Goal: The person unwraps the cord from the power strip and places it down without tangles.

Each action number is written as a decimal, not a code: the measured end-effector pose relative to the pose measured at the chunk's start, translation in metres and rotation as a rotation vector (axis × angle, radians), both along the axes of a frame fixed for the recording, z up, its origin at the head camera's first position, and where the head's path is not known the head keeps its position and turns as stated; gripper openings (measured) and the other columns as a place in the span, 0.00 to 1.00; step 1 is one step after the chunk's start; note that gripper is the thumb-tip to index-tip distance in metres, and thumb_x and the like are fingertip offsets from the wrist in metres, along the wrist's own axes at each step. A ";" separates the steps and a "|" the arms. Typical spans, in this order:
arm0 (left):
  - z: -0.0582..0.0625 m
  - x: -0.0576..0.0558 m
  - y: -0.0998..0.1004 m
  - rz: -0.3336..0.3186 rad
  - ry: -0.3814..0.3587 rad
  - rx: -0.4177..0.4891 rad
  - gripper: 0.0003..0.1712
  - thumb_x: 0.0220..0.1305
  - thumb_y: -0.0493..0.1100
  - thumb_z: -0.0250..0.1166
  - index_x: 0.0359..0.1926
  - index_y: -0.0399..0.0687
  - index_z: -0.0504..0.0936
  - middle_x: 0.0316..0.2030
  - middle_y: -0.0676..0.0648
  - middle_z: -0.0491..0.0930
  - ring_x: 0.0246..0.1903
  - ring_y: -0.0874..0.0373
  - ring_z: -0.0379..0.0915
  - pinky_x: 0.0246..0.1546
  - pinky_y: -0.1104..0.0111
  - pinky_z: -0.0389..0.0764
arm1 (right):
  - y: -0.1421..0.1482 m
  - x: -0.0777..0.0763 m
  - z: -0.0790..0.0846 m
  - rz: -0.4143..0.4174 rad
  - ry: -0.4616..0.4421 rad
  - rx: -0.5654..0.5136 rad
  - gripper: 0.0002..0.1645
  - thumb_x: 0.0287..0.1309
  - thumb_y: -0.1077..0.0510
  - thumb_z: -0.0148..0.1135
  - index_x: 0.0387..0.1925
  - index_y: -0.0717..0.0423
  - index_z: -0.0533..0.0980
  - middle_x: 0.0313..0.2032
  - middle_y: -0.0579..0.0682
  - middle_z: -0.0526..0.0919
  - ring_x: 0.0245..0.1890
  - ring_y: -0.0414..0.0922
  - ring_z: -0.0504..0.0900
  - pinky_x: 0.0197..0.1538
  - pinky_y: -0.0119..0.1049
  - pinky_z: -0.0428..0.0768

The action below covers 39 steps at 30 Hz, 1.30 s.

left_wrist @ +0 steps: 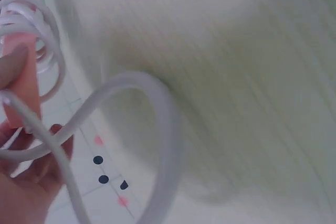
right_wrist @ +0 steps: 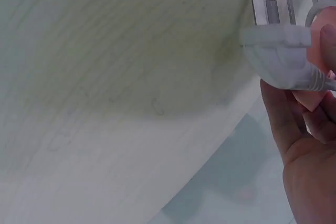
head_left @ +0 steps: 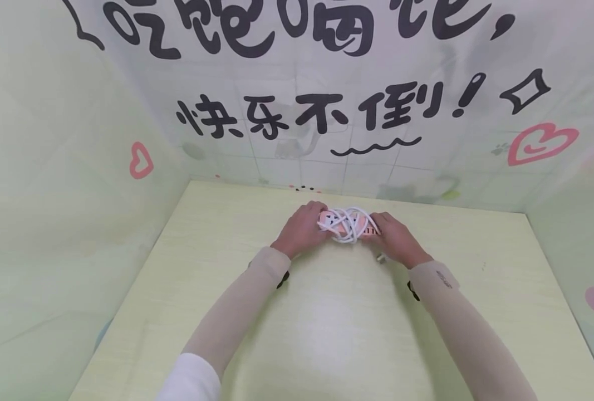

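Hands clamped on pink power strip, both ends; white cord wound round; plug at right

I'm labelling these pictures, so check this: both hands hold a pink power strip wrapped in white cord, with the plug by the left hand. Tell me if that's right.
One side is wrong: the right wrist view shows the plug by the right hand, not the left hand. Both hands do hold a pink power strip wrapped in white cord.
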<state>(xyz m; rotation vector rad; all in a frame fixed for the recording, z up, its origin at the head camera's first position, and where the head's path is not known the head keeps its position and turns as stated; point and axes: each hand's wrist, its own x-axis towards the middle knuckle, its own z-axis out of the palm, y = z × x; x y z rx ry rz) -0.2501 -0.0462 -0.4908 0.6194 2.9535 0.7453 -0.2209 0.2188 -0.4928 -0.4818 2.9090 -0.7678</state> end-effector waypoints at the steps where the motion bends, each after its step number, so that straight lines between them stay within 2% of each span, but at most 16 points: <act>1: 0.001 0.001 -0.002 -0.009 0.019 -0.001 0.37 0.62 0.60 0.72 0.65 0.48 0.73 0.60 0.49 0.78 0.55 0.53 0.76 0.60 0.58 0.80 | 0.000 0.001 0.003 -0.001 -0.003 -0.008 0.35 0.68 0.42 0.64 0.66 0.60 0.71 0.58 0.61 0.80 0.55 0.57 0.80 0.60 0.55 0.79; 4: 0.004 0.002 -0.009 -0.023 0.073 0.003 0.35 0.64 0.59 0.71 0.66 0.46 0.75 0.59 0.47 0.82 0.56 0.50 0.79 0.60 0.57 0.80 | -0.001 0.005 0.012 0.009 -0.038 -0.047 0.34 0.68 0.44 0.65 0.68 0.56 0.72 0.55 0.57 0.82 0.52 0.54 0.81 0.56 0.53 0.80; 7: 0.004 0.002 -0.015 -0.020 0.099 0.002 0.32 0.66 0.56 0.69 0.66 0.47 0.76 0.59 0.47 0.83 0.57 0.51 0.80 0.61 0.58 0.80 | -0.001 0.008 0.021 0.037 -0.050 -0.068 0.33 0.70 0.49 0.62 0.72 0.53 0.69 0.58 0.57 0.82 0.55 0.55 0.81 0.60 0.55 0.79; 10: 0.004 0.002 -0.019 -0.025 0.096 0.007 0.31 0.67 0.55 0.69 0.67 0.48 0.75 0.59 0.48 0.82 0.57 0.53 0.80 0.62 0.59 0.80 | -0.002 0.011 0.028 0.061 -0.017 -0.058 0.28 0.74 0.56 0.56 0.72 0.54 0.69 0.61 0.59 0.82 0.62 0.59 0.80 0.65 0.58 0.77; 13: 0.005 0.004 -0.022 -0.048 0.096 0.025 0.32 0.68 0.55 0.68 0.68 0.47 0.74 0.60 0.48 0.83 0.57 0.52 0.81 0.62 0.59 0.80 | -0.004 0.014 0.035 0.052 0.031 -0.043 0.24 0.76 0.58 0.53 0.69 0.58 0.72 0.61 0.62 0.82 0.63 0.62 0.79 0.66 0.60 0.76; 16: 0.009 0.008 -0.023 -0.072 0.124 0.050 0.34 0.67 0.54 0.69 0.69 0.46 0.74 0.60 0.46 0.83 0.57 0.50 0.82 0.61 0.58 0.81 | -0.005 0.015 0.045 0.032 0.085 -0.041 0.23 0.76 0.61 0.51 0.67 0.62 0.73 0.59 0.64 0.82 0.62 0.63 0.80 0.65 0.60 0.77; 21: 0.020 0.013 -0.022 -0.151 0.227 0.054 0.34 0.67 0.51 0.69 0.69 0.43 0.73 0.60 0.44 0.84 0.57 0.49 0.84 0.60 0.58 0.83 | 0.002 0.012 0.059 0.030 0.184 -0.041 0.23 0.73 0.69 0.50 0.66 0.65 0.73 0.51 0.65 0.86 0.54 0.62 0.84 0.62 0.59 0.80; 27: 0.027 0.017 -0.023 -0.220 0.278 0.069 0.34 0.65 0.49 0.71 0.69 0.44 0.74 0.57 0.43 0.85 0.56 0.49 0.84 0.59 0.58 0.83 | 0.014 0.004 0.059 0.008 0.290 -0.082 0.21 0.72 0.70 0.49 0.62 0.64 0.77 0.38 0.61 0.87 0.43 0.57 0.86 0.54 0.56 0.83; 30: 0.029 0.019 -0.025 -0.239 0.273 0.107 0.36 0.63 0.48 0.73 0.69 0.44 0.73 0.58 0.43 0.85 0.55 0.49 0.85 0.59 0.58 0.83 | 0.021 0.004 0.054 -0.010 0.243 -0.078 0.21 0.72 0.69 0.50 0.61 0.63 0.78 0.37 0.60 0.88 0.41 0.56 0.86 0.50 0.55 0.83; 34: 0.035 0.017 -0.026 -0.237 0.267 0.160 0.37 0.62 0.45 0.74 0.69 0.43 0.73 0.61 0.43 0.83 0.56 0.49 0.84 0.61 0.60 0.82 | 0.028 0.013 0.045 -0.007 0.114 -0.014 0.21 0.72 0.69 0.51 0.61 0.63 0.79 0.42 0.61 0.89 0.42 0.56 0.86 0.46 0.51 0.83; 36: 0.038 0.016 -0.027 -0.214 0.276 0.173 0.36 0.62 0.44 0.74 0.69 0.42 0.74 0.62 0.43 0.82 0.58 0.50 0.83 0.62 0.61 0.81 | 0.028 0.020 0.040 0.024 0.075 0.016 0.19 0.70 0.69 0.54 0.58 0.64 0.81 0.44 0.62 0.89 0.42 0.56 0.87 0.44 0.50 0.84; 39: 0.043 0.013 -0.030 -0.167 0.281 0.178 0.36 0.61 0.43 0.74 0.69 0.43 0.74 0.62 0.44 0.82 0.60 0.50 0.82 0.62 0.61 0.81 | 0.025 0.034 0.034 0.102 0.077 0.027 0.16 0.67 0.70 0.59 0.54 0.66 0.82 0.43 0.62 0.90 0.41 0.56 0.89 0.43 0.49 0.87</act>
